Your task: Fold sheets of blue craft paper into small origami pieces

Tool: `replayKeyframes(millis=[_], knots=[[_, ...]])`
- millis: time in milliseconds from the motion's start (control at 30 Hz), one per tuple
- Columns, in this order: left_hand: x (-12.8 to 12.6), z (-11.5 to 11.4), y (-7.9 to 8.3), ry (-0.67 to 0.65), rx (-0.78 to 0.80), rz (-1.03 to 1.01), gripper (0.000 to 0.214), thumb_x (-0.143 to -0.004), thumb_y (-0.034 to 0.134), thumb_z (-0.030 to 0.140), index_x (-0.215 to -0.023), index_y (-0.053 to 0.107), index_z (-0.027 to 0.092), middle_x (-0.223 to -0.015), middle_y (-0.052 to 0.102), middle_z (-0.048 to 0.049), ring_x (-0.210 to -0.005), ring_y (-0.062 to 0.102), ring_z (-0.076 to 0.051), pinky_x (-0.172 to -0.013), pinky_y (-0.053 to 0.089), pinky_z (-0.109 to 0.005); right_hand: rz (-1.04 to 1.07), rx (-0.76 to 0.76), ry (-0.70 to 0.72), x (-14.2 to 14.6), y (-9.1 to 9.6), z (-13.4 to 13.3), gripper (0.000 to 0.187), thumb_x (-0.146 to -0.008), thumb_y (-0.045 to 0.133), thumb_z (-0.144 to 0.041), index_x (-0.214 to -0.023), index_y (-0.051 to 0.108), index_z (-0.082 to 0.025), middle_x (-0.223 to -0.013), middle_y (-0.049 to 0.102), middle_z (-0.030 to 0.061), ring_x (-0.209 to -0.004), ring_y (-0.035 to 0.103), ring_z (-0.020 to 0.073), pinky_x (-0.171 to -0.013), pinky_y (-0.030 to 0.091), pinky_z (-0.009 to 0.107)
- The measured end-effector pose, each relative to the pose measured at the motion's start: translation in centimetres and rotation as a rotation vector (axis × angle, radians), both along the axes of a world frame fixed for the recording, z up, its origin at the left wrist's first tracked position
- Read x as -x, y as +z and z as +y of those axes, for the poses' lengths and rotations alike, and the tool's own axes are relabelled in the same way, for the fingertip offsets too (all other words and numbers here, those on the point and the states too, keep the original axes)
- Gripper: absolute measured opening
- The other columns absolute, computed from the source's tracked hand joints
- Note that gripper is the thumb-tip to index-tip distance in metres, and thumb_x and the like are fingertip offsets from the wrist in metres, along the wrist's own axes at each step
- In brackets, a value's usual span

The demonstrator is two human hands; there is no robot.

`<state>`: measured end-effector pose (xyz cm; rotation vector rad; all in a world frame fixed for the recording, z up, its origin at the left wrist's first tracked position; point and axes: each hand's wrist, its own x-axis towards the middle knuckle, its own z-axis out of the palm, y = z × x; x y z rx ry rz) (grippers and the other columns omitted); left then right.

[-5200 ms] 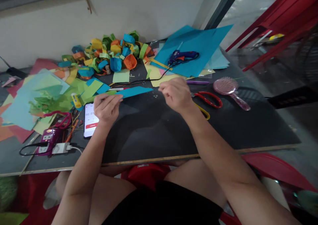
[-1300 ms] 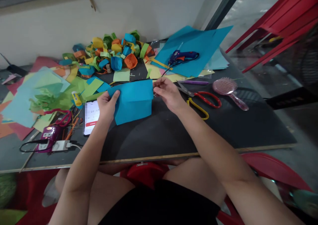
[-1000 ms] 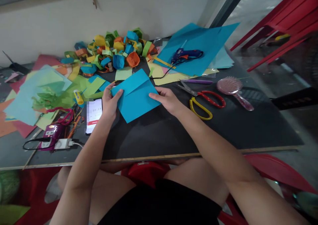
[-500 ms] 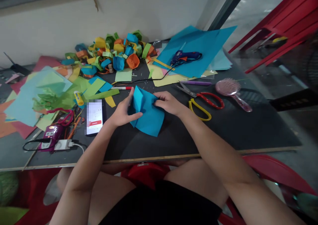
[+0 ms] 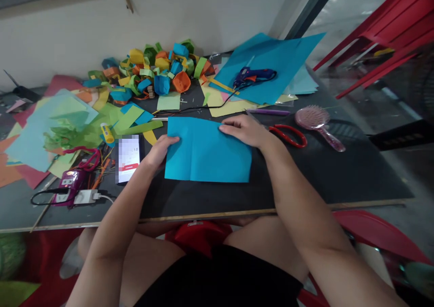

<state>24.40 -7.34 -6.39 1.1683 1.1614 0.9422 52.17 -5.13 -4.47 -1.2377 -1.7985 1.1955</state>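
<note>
The dark table (image 5: 322, 176) carries the blue sheet (image 5: 217, 158) near its front edge, between the hands. Clock positions are read from this sheet.

Hands: apart. The left hand (image 5: 158, 153) pinches the left edge between 9 and 10 o'clock, thumb uppermost. The right hand (image 5: 246, 130) touches the upper edge at 1 o'clock; whether it grips or only presses cannot be told.

Possible faults:
- Blue sheet: uneven pull by the hands may wrinkle it. The existing vertical crease, left of its middle, may draw any further fold askew.
- Scissors (image 5: 291, 143), 3 o'clock: the right forearm, close beside the red handle, may knock them.
- Black cord (image 5: 220, 104), 12 o'clock: snagging could drag the glue gun (image 5: 254, 75).

Materials:
- Table: flat, matt.
- Large blue paper (image 5: 281, 56), 1 o'clock: stiff-looking, pointed corners.
- Folded paper pieces (image 5: 162, 85), 11 o'clock: faceted cups, heaped.
- Blue sheet: thin, roughly rectangular.
- Hairbrush (image 5: 312, 117), 2 o'clock: oval, bristled head; glossy handle.
- Phone (image 5: 129, 158), 9 o'clock: smooth slab, lit screen.
</note>
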Motion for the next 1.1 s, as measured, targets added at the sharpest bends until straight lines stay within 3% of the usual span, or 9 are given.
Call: replayKeyframes(millis=[100,200,367,467,633,767,900,1033,1100], knots=[[0.0,-0.3,0.9,-0.035,0.019,-0.043,0.040,-0.068,0.072,0.056,-0.082,0.071,0.018,-0.076,0.074,-0.0095,-0.074,0.072,-0.028,-0.068,0.061,-0.041,-0.167,-0.064,0.069,0.5,0.5,-0.2,0.044,-0.084,0.058,-0.058,-0.067,0.066,-0.019,-0.063,0.060,0.0023,-0.055,0.049,0.0132,-0.054,0.034,0.029],[0.1,-0.4,1.3,-0.090,-0.003,-0.059,0.047,-0.067,0.072,0.061,-0.087,0.072,0.019,-0.083,0.075,-0.0103,-0.077,0.073,-0.027,-0.068,0.061,-0.039,-0.166,-0.099,0.086,0.8,0.7,-0.4,0.047,-0.086,0.053,-0.061,-0.073,0.067,-0.018,-0.072,0.065,0.0046,-0.063,0.056,0.0163,-0.058,0.038,0.029],[-0.4,-0.5,0.8,-0.155,-0.041,-0.036,0.045,-0.070,0.072,0.057,-0.095,0.070,0.020,-0.089,0.075,-0.0087,-0.081,0.072,-0.025,-0.070,0.061,-0.036,-0.137,-0.255,-0.059,1.4,0.1,-0.5,0.040,-0.086,0.058,-0.054,-0.110,0.068,-0.023,-0.107,0.069,0.0082,-0.099,0.062,0.0265,-0.081,0.047,0.038],[-1.1,-0.7,0.3,-0.171,-0.091,-0.020,0.040,-0.073,0.072,0.050,-0.098,0.069,0.019,-0.091,0.075,-0.0080,-0.084,0.072,-0.024,-0.072,0.061,-0.036,-0.077,-0.273,-0.074,2.3,-0.5,-0.6,0.041,-0.087,0.057,-0.050,-0.120,0.064,-0.027,-0.116,0.067,0.0079,-0.109,0.060,0.0282,-0.089,0.047,0.044],[-1.6,-0.8,0.2,-0.120,-0.256,0.165,0.030,-0.080,0.065,0.039,-0.100,0.068,0.018,-0.096,0.074,-0.0082,-0.088,0.070,-0.024,-0.076,0.059,-0.037,-0.049,-0.160,-0.067,3.9,-1.1,-1.0,0.035,-0.083,0.062,-0.051,-0.104,0.071,-0.025,-0.110,0.070,0.0078,-0.103,0.063,0.0290,-0.080,0.050,0.041],[-1.7,-0.8,0.2,-0.047,-0.390,0.322,0.025,-0.080,0.063,0.031,-0.100,0.068,0.018,-0.101,0.073,-0.0081,-0.091,0.069,-0.023,-0.082,0.057,-0.037,0.017,-0.212,-0.129,4.2,-1.0,-1.4,0.033,-0.082,0.064,-0.052,-0.094,0.074,-0.022,-0.100,0.073,0.0072,-0.093,0.066,0.0267,-0.077,0.051,0.039],[-2.0,-0.8,-0.3,-0.044,-0.376,0.213,0.045,-0.080,0.064,0.032,-0.123,0.057,0.020,-0.110,0.070,-0.0092,-0.094,0.068,-0.022,-0.081,0.057,-0.034,0.002,-0.297,-0.162,4.3,-0.3,-2.1,0.031,-0.084,0.063,-0.048,-0.093,0.075,-0.022,-0.097,0.074,0.0062,-0.090,0.067,0.0260,-0.078,0.051,0.038],[-1.9,-0.7,0.0,0.016,-0.460,0.140,0.079,-0.076,0.073,0.040,-0.144,0.034,0.032,-0.132,0.060,-0.0104,-0.096,0.068,-0.020,-0.073,0.056,-0.029,0.010,-0.226,-0.065,4.4,0.0,-2.2,0.028,-0.082,0.065,-0.046,-0.087,0.076,-0.021,-0.093,0.074,0.0054,-0.087,0.067,0.0254,-0.076,0.051,0.037],[-1.7,-0.6,0.4,0.005,-0.531,0.206,0.071,-0.075,0.075,0.042,-0.139,0.044,0.031,-0.132,0.060,-0.0097,-0.099,0.067,-0.021,-0.077,0.056,-0.029,0.043,-0.166,-0.005,4.5,-0.2,-2.1,0.028,-0.082,0.064,-0.045,-0.085,0.075,-0.020,-0.092,0.074,0.0052,-0.088,0.067,0.0249,-0.077,0.051,0.036]])
